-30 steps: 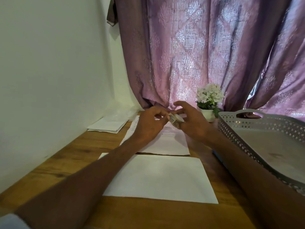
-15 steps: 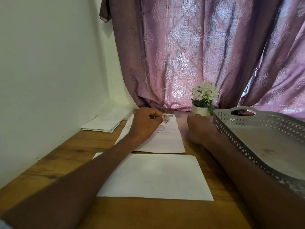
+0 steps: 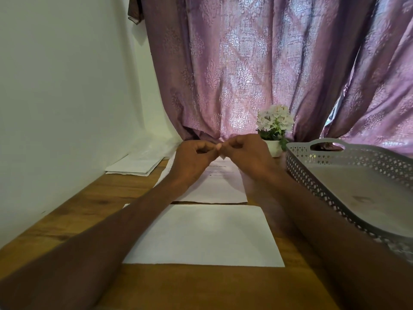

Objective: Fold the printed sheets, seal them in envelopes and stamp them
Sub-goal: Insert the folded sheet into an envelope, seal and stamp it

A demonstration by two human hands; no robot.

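My left hand (image 3: 194, 158) and my right hand (image 3: 246, 153) meet fingertip to fingertip above the printed sheet (image 3: 220, 187), with fingers curled. Between them they pinch a small stamp, which the fingers hide almost fully. A plain white envelope (image 3: 204, 236) lies flat on the wooden table (image 3: 93, 198) in front of me, between my forearms and just nearer than the printed sheet.
A stack of white papers (image 3: 136, 166) lies at the far left by the wall. A grey perforated tray (image 3: 348, 182) stands on the right. A small pot of white flowers (image 3: 275, 124) sits at the back against the purple curtain (image 3: 257, 63).
My right hand has lifted off the table and come left to meet my left hand, which held the stamp alone half a second ago. Both now pinch it.
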